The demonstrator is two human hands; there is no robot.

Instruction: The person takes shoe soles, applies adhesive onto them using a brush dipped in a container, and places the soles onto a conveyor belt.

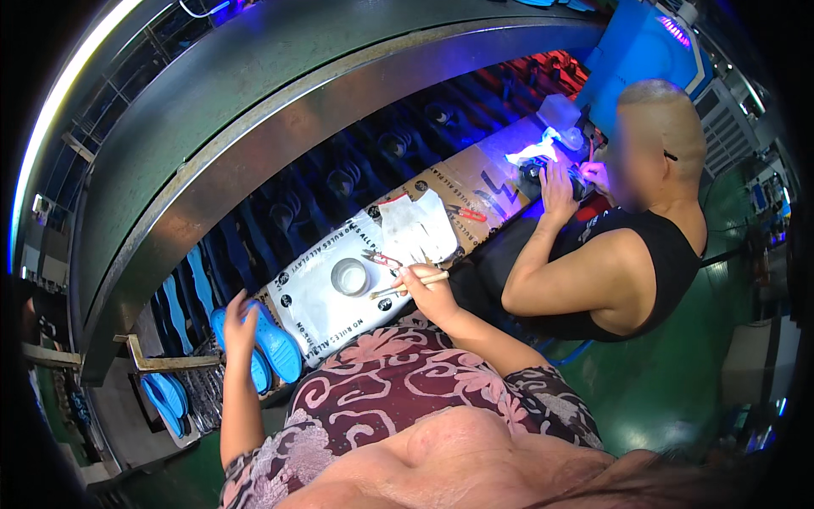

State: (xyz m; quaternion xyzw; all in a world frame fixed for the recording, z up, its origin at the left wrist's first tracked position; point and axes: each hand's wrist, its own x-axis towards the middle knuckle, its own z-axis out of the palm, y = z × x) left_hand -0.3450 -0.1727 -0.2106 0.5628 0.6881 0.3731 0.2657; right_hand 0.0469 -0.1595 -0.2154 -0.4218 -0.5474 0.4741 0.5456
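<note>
My left hand [240, 318] rests on a blue shoe sole [275, 343] lying at the near end of the conveyor, fingers over its top edge. My right hand [424, 291] holds a thin wooden-handled brush [405, 286] whose tip points left toward a small round tin [349, 276]. The tin stands on a white printed sheet [318, 310] covering the work board. Red-handled pliers [381, 259] lie just beyond the tin.
A person in a black sleeveless top [632, 254] sits to my right, both hands on a shoe under purple light [543, 157]. Dark soles [339, 182] line the belt under a curved metal hood [254, 110]. More blue soles [165, 399] lie at lower left. White papers [420, 225] rest on the board.
</note>
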